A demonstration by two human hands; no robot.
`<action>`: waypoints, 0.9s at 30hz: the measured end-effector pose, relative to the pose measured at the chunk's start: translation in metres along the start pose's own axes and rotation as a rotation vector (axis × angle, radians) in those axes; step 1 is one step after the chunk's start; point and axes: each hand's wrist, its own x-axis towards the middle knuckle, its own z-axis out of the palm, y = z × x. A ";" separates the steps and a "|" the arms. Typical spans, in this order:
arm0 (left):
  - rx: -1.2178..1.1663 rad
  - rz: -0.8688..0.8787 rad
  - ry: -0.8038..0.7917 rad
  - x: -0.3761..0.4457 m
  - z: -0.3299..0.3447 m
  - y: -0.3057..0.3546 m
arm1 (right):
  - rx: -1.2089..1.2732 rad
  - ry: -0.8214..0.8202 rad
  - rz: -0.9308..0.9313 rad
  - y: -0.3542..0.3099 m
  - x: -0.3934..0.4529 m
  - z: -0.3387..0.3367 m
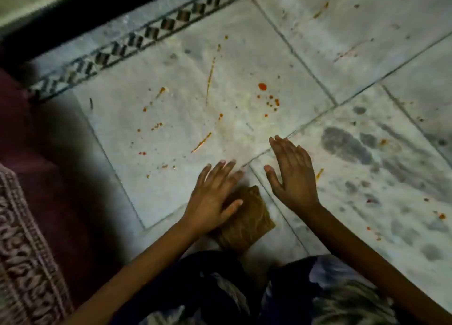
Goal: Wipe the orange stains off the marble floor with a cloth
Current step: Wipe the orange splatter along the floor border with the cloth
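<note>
Fingers of left hand (215,197) lie flat, spread, pressing folded brown cloth (247,219) to pale marble floor (367,67), prob. to pin it before wiping. Right hand (291,173) hovers beside, fingers straight, holding nothing. Orange stains (262,86) sit ahead w/ bare tile between; patterned maroon rug (29,226) hems left.

No text, label, brand, number or sign can be read anywhere in the head view.
</note>
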 end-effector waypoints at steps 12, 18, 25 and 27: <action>0.327 0.139 -0.257 -0.017 0.074 0.017 | 0.017 0.045 -0.040 0.009 -0.013 0.040; 0.117 0.022 -0.259 -0.022 0.057 0.020 | 0.031 -0.003 -0.080 0.000 -0.012 0.047; 0.003 -0.267 0.033 -0.055 0.002 -0.031 | 0.036 -0.086 -0.147 -0.031 0.007 0.072; -0.019 -0.407 0.172 -0.063 -0.017 -0.058 | 0.025 -0.115 -0.161 -0.041 0.014 0.081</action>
